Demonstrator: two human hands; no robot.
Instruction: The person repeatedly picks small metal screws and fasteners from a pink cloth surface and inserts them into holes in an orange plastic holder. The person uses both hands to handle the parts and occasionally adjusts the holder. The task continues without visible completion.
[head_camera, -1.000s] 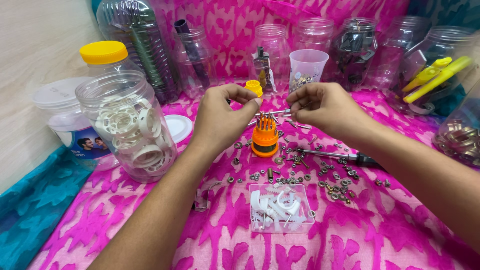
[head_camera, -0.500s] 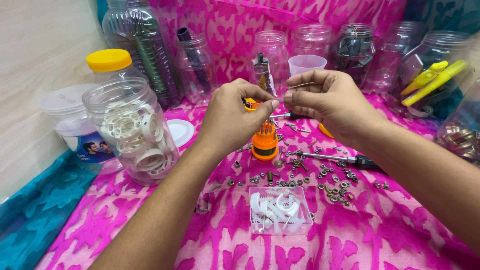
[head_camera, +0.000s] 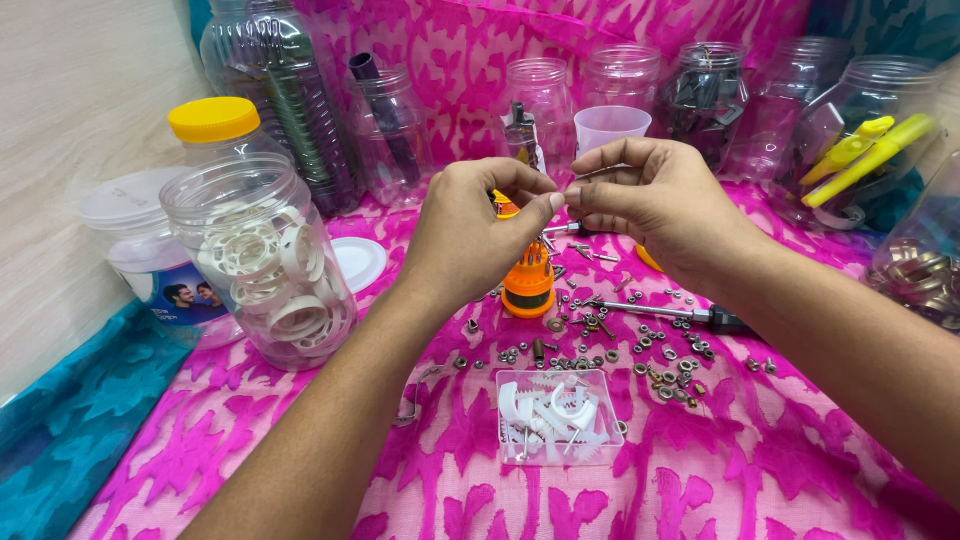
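**Two hands pinch a small part above a scatter of screws**

Both hands are raised over the pink patterned cloth (head_camera: 760, 470) that covers the worktop. The left hand (head_camera: 470, 235) has its thumb and forefinger pressed together at the tips, and the right hand (head_camera: 655, 205) meets it from the other side, its own thumb and forefinger closed in the same way. Between the two pinches sits something very small, too tiny to make out. A thin metal pin (head_camera: 600, 171) shows at the top of the right hand's fingers.

Just below the hands stands an orange bit holder (head_camera: 528, 285), partly hidden by the left hand. Around it lie many loose screws and nuts (head_camera: 655, 345), and a screwdriver (head_camera: 665, 313) rests among them, its dark handle to the right. Nearer the camera is a clear box of white plastic parts (head_camera: 558, 418).

To the left stands a clear jar of white rings (head_camera: 265, 265) with a yellow-lidded jar (head_camera: 215, 125) behind it and a white lid (head_camera: 358, 263) lying beside it. Clear jars line the back, one on the right holding yellow tools (head_camera: 865, 155).
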